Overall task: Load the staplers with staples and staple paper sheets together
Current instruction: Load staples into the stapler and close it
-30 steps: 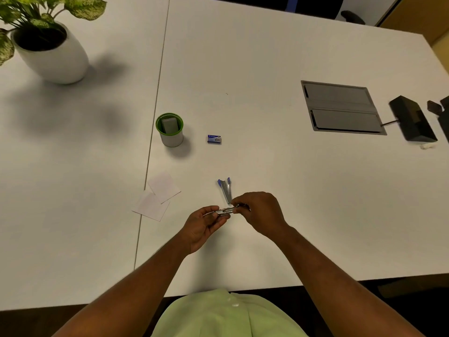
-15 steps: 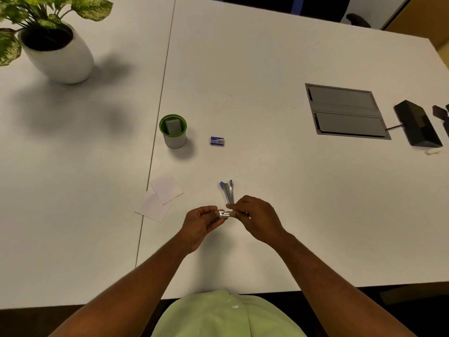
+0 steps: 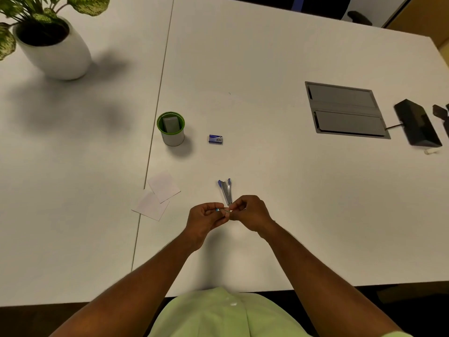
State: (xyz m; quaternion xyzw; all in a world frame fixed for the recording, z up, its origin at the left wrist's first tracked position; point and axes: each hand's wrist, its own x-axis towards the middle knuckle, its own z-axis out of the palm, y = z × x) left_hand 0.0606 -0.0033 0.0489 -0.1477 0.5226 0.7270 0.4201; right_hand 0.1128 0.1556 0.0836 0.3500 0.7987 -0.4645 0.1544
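Two hands meet over the bench [image 3: 267,190]: left hand [image 3: 206,218] and right hand [image 3: 250,212] pinch a small stapler [image 3: 224,210] between curled fingers. Another opened stapler [image 3: 226,190] lies just beyond; paper sheets [image 3: 158,195] lie to the left.

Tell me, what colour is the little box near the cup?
Blue, the little box, clearest in the head view.

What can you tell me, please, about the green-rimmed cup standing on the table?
The cup is a small round container with a pale, whitish outer wall and a bright green rim and lining. It looks like plastic, though that is uncertain. It stands upright on the white table, just right of the seam between the two tabletops, left of the small blue box and apart from it. A grey rectangular block stands inside; what it is cannot be told. No hand touches the cup.
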